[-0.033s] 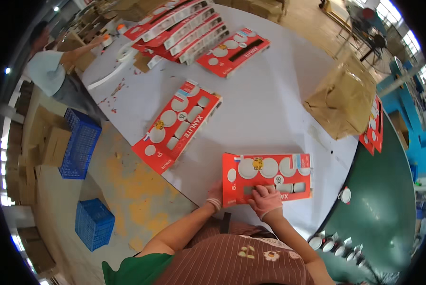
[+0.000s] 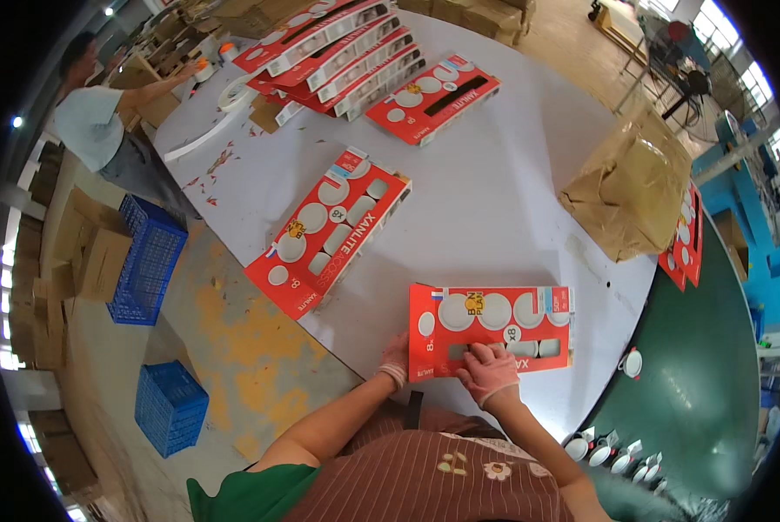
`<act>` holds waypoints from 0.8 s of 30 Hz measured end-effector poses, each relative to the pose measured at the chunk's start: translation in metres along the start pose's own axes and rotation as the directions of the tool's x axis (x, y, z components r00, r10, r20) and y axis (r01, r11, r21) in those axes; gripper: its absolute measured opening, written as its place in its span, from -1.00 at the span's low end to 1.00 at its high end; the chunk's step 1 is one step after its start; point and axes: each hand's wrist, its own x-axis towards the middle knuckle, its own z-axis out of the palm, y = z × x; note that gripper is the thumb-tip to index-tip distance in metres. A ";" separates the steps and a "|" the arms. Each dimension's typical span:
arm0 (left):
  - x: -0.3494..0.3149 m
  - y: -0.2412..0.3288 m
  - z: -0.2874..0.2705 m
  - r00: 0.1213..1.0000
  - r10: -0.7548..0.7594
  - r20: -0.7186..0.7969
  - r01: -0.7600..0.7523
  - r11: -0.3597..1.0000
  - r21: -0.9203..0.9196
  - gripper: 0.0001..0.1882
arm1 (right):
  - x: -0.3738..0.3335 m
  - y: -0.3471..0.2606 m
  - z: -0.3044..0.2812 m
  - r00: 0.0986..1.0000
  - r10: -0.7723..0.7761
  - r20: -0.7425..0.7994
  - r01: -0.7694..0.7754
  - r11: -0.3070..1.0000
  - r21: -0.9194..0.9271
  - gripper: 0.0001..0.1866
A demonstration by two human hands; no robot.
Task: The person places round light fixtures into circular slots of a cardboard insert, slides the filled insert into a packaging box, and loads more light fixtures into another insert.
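A red carton (image 2: 425, 304) with printed white discs and a cut-out window lies before me at the near edge of the white table. White round parts show through the window. My right hand (image 2: 489, 374), in a pale pink glove, grips the carton's near side, its fingers bent over the window. At the carton's left end, my gloved left hand (image 2: 395, 360) holds the edge, its fingertips partly hidden. A similar filled carton (image 2: 329, 230) lies to the left. Farther off, another carton (image 2: 433, 97) shows a dark window.
Several stacked red cartons (image 2: 338, 61) lean at the far left. A brown paper-wrapped bundle (image 2: 625, 196) sits on the table's right. Beyond it a green surface (image 2: 690, 383) carries white round lamps (image 2: 600, 452). Blue crates (image 2: 172, 409) stand on the floor; a person (image 2: 90, 122) works far left.
The view has shifted very slightly. Both hands stay on the same carton, with no clear movement of it on the table.
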 end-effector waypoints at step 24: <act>0.001 0.005 -0.009 0.791 -0.047 0.610 0.581 0.371 -0.725 -0.68 | -0.058 0.181 -0.001 0.496 0.823 0.275 -0.780 0.283 0.559 -0.36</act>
